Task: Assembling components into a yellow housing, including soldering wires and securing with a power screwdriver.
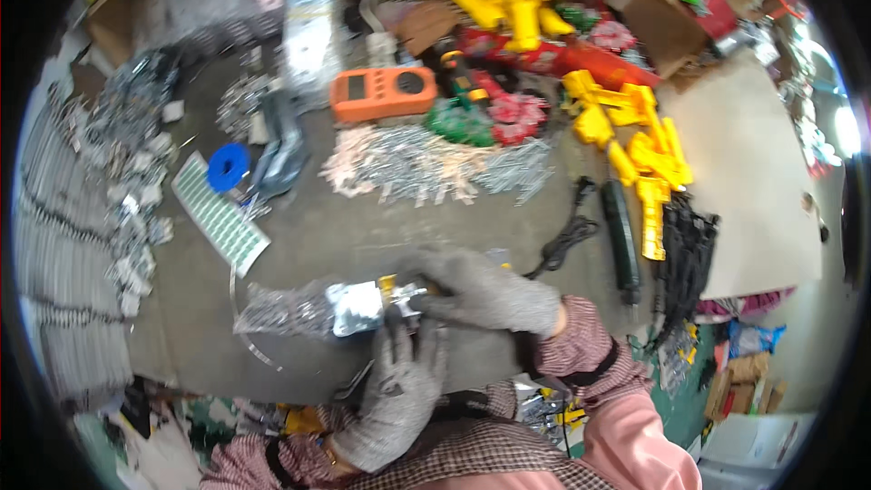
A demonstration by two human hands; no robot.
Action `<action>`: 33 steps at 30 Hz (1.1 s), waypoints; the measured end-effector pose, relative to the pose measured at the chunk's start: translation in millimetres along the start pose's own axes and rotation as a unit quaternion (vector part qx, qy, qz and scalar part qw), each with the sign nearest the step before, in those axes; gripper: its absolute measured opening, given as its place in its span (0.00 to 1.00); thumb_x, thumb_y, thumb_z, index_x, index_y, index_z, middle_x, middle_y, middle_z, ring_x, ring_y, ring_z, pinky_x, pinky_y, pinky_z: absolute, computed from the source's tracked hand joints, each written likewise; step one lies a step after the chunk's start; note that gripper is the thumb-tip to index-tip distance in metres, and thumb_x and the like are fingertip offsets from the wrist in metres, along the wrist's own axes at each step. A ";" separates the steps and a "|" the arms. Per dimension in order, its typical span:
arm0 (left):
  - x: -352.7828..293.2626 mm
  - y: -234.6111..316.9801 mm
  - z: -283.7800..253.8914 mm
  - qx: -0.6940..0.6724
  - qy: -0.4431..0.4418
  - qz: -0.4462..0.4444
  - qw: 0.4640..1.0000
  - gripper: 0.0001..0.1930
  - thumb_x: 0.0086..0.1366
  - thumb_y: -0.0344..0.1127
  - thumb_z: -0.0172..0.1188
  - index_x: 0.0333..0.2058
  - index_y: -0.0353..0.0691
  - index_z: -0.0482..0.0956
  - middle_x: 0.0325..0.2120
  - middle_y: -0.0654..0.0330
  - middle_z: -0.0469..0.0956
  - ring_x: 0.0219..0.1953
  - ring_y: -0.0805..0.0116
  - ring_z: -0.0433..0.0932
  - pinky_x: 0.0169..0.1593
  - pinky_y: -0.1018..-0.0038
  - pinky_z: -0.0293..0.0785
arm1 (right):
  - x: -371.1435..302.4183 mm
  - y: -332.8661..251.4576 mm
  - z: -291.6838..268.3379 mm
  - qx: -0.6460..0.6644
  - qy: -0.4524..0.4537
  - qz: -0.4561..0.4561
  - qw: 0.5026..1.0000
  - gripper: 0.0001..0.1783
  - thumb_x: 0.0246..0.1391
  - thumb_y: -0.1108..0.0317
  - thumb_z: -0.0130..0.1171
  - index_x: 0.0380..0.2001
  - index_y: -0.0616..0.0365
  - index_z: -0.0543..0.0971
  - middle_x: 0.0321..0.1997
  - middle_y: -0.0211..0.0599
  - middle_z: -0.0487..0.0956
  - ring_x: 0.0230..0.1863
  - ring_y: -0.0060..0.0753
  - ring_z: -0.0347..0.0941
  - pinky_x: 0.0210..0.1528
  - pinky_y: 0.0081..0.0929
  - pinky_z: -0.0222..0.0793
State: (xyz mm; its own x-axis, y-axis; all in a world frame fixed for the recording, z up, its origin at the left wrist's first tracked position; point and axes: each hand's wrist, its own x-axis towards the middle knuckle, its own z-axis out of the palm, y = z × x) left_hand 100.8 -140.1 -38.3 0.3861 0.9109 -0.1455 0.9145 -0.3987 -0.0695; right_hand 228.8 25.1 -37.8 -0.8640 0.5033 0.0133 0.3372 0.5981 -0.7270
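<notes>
1. Head view, the hands: both are wearing grey knit gloves; the left hand (399, 390) is coming up from the lower edge with its fingers curled up against a small metal part (404, 295), seemingly propping it from below; the right hand (485, 295) is reaching in from the right and closing over the same part from above, so the piece is being pinched between the two hands just above the grey worktable (363, 236); how tightly each finger is gripping I cannot tell.

2. Head view, beside the hands: a clear plastic bag of small metal pieces (299, 308) is lying touching the part on its left side, near enough for easy picking; a thin metal strip (249, 336) is curving along the table beneath the bag.

3. Head view, farther up the table: a heap of loose screws or pins (435, 163) is spreading across the middle; an orange handheld meter (383, 93) is lying above it; yellow plastic tool housings (635, 154) are piling up at the right, well apart from the hands; a black electric screwdriver (621, 240) with its cord is resting by them.

4. Head view, the left side: a blue tape roll (227, 166) and a sheet of green labels (220, 213) are lying near rows of stacked metal parts (63, 245).
</notes>
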 end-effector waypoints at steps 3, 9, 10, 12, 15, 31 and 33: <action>-3.3 3.1 6.3 0.007 0.026 -0.009 1.000 0.30 0.69 0.49 0.54 0.63 0.37 0.70 0.61 0.46 0.69 0.65 0.31 0.63 0.64 0.41 0.62 | 5.4 -10.2 -6.1 -0.011 -0.038 0.052 0.998 0.25 0.52 0.61 0.67 0.52 0.60 0.76 0.35 0.50 0.76 0.36 0.54 0.75 0.39 0.44 0.71; -2.0 -8.0 13.1 0.011 0.080 0.009 0.997 0.27 0.64 0.42 0.56 0.60 0.36 0.72 0.54 0.42 0.70 0.61 0.27 0.67 0.55 0.44 0.70 | 15.8 -25.2 -3.5 -0.048 -0.065 0.062 0.995 0.18 0.55 0.63 0.64 0.45 0.62 0.76 0.37 0.55 0.78 0.42 0.60 0.78 0.45 0.48 0.76; -1.0 -8.0 14.0 0.011 0.081 0.009 0.997 0.27 0.64 0.42 0.56 0.60 0.36 0.72 0.54 0.42 0.70 0.61 0.27 0.67 0.55 0.44 0.70 | 15.6 -25.1 -2.4 -0.049 -0.065 0.061 0.995 0.18 0.55 0.63 0.64 0.45 0.62 0.76 0.37 0.55 0.78 0.42 0.60 0.78 0.45 0.48 0.76; 6.1 -3.0 12.7 0.050 0.076 0.029 0.995 0.25 0.64 0.40 0.56 0.57 0.34 0.72 0.54 0.41 0.69 0.60 0.24 0.68 0.54 0.45 0.71 | 6.5 -21.6 -4.1 -0.076 -0.036 0.014 0.996 0.18 0.55 0.64 0.64 0.45 0.62 0.76 0.38 0.55 0.78 0.42 0.58 0.79 0.45 0.47 0.76; 14.9 -1.1 2.2 0.142 0.066 0.064 0.986 0.24 0.64 0.39 0.55 0.56 0.33 0.73 0.55 0.42 0.69 0.58 0.24 0.70 0.54 0.43 0.70 | 3.1 -18.6 -1.1 -0.099 -0.071 0.075 0.990 0.18 0.56 0.62 0.62 0.47 0.61 0.77 0.42 0.52 0.77 0.46 0.56 0.77 0.48 0.47 0.74; 5.0 5.2 8.1 0.115 0.036 -0.002 0.993 0.29 0.68 0.43 0.53 0.64 0.35 0.67 0.64 0.37 0.64 0.62 0.24 0.65 0.57 0.47 0.68 | -253.9 171.0 -158.1 -0.422 0.271 0.501 0.706 0.24 0.53 0.62 0.67 0.50 0.62 0.74 0.42 0.60 0.81 0.46 0.64 0.79 0.48 0.51 0.75; 1.4 3.6 8.1 0.122 0.033 -0.011 0.992 0.28 0.67 0.40 0.52 0.64 0.35 0.67 0.64 0.37 0.64 0.61 0.26 0.66 0.56 0.49 0.68 | -235.3 141.1 -166.8 -0.382 0.337 0.496 0.703 0.18 0.53 0.69 0.63 0.47 0.63 0.74 0.42 0.59 0.81 0.45 0.61 0.80 0.47 0.51 0.76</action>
State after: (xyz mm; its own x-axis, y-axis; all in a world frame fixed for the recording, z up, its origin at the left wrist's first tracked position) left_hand 103.6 -141.1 -46.8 0.3809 0.9214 -0.0772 0.8695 -0.3853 -0.3090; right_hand 542.0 95.1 -29.0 0.2243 0.9366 0.2691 0.9740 -0.2245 -0.0304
